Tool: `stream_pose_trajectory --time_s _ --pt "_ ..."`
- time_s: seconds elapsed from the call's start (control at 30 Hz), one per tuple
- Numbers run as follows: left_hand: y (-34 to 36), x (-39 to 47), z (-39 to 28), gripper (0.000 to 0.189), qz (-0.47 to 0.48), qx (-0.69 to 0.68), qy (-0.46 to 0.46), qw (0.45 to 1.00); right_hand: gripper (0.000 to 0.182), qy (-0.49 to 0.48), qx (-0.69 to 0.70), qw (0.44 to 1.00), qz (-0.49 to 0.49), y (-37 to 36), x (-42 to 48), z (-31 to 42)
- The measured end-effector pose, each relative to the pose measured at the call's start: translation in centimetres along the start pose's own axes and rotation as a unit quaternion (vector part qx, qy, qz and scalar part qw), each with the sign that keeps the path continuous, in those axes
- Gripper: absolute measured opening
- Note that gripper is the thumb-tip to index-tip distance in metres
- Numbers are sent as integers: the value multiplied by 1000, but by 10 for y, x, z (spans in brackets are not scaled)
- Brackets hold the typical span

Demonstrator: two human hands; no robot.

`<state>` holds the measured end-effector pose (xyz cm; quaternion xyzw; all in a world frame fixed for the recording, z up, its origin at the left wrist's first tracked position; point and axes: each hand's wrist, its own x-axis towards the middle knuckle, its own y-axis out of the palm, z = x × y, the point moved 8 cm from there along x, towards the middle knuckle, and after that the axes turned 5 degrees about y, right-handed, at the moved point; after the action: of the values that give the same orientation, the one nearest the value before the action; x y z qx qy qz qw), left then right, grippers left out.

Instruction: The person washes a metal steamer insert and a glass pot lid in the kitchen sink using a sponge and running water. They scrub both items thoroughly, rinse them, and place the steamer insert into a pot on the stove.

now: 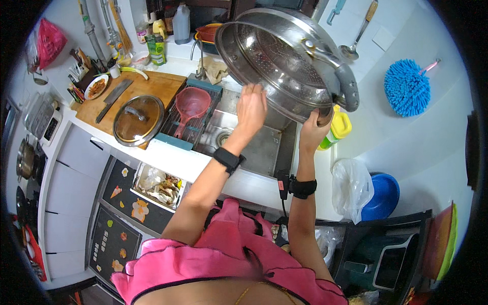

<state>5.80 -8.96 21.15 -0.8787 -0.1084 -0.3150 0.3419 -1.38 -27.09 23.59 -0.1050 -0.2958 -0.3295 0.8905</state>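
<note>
A large wet stainless steel pan [284, 57] is tilted up over the sink [259, 152], its dotted inside turned towards me. My right hand [314, 131] grips its lower rim, close to the grey handle [347, 85]. At the rim's near left side is my left hand [251, 108], fingers bent and close together. Whether those fingers grip the rim or only touch it cannot be told. Both wrists wear black bands. Left of the sink bowl, a pink plastic ladle [192, 105] lies on a drying rack [206, 126] set over the basin.
A cutting board [164, 84] bears a cleaver [114, 97], a glass lid [139, 120] and a plate of food [96, 87]. A yellow-capped bottle [339, 124] stands right of the sink. Below the counter, a scrap bin [158, 185] sits left of me; a blue basin [381, 196] is at right.
</note>
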Motion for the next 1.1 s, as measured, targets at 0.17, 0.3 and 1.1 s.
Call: stream_pose_trajectory --time_s 0.17,0.3,1.1 --pt "15 29 -5 53 -38 226 182 956 42 28 59 998 -23 0 -3 -1" --pt "41 36 -20 58 18 240 208 948 42 28 55 996 -68 -12 -4 -2" --pt "1 -2 -69 37 -67 71 257 961 29 26 19 986 -163 -56 20 -35"
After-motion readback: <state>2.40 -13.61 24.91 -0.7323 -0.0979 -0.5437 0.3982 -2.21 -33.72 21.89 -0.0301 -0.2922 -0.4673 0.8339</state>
